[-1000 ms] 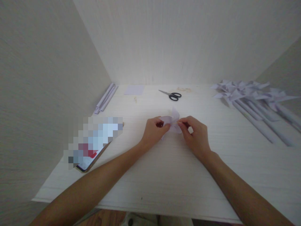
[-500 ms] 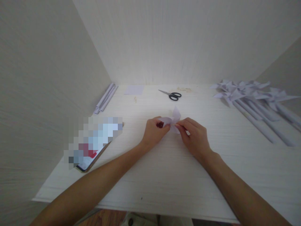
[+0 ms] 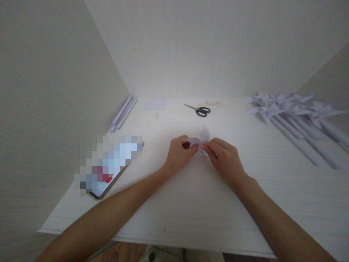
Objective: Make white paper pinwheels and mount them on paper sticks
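Observation:
Between my hands, over the middle of the table, is a pale lilac paper pinwheel (image 3: 204,134) with one pointed blade standing up away from me. My left hand (image 3: 180,153) is closed on its left side, thumb near the centre. Fingertips of my right hand (image 3: 222,156) pinch at the pinwheel's centre from the right; anything small between them is hidden. Beyond the hands lie scissors (image 3: 201,111) with black handles, their tips pointing left.
Finished paper pinwheels (image 3: 278,105) on rolled paper sticks lie piled at the right. Several paper rolls (image 3: 124,113) rest at the back left, beside a square paper sheet (image 3: 155,104). Small tan bits (image 3: 214,104) lie near the wall. A phone (image 3: 117,171), partly blurred, lies at the left.
My right hand has shifted slightly left, its fingertips closer to the pinwheel's centre. The left hand keeps its hold, almost still.

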Available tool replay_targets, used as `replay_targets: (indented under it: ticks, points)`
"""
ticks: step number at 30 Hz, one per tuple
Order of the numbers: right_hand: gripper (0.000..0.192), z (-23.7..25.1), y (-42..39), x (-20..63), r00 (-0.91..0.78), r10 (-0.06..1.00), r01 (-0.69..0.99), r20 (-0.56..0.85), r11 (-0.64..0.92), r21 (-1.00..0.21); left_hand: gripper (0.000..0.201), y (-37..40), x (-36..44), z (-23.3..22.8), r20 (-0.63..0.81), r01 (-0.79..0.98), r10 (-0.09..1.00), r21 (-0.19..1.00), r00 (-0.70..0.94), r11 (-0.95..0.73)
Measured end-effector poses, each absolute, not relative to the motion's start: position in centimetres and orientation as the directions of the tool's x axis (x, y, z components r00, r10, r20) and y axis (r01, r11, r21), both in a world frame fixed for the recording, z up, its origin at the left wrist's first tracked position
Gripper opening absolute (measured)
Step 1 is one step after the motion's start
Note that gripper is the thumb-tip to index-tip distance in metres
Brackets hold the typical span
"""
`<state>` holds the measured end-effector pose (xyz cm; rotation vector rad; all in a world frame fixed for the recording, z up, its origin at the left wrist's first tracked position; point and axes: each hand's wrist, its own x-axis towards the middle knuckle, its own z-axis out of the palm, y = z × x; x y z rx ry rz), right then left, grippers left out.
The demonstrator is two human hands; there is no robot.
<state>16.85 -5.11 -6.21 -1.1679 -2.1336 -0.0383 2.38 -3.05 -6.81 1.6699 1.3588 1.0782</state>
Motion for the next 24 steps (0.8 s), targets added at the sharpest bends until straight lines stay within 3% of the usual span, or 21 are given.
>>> replay_targets:
  ticks: [5,11,17,24]
  points:
    - [0.015,-6.71,-5.1,16.97,-0.329,0.699,0.704,0.635,0.63,-0.327,0.011,-2.89,2.32,-6.96,0.144,0.351,0.986,0.922,0.087,-0.166]
    - [0.022,-6.62,-5.17,16.82,-0.246,0.748,0.8,0.617,0.516,-0.307,0.014,-2.87,2.25,-7.1,0.133,0.336,0.988,0.929,0.08,-0.152]
    - [0.015,-6.9,-5.05,16.82,-0.265,0.718,0.74,0.643,0.58,-0.342,0.013,-2.87,2.34,-7.01,0.1,0.288,0.993,0.951,0.055,-0.112]
    - [0.024,-6.7,-4.94,16.8,-0.262,0.76,0.779,0.594,0.53,-0.334,0.014,-2.92,2.32,-7.11,0.135,0.308,0.987,0.939,0.086,-0.155]
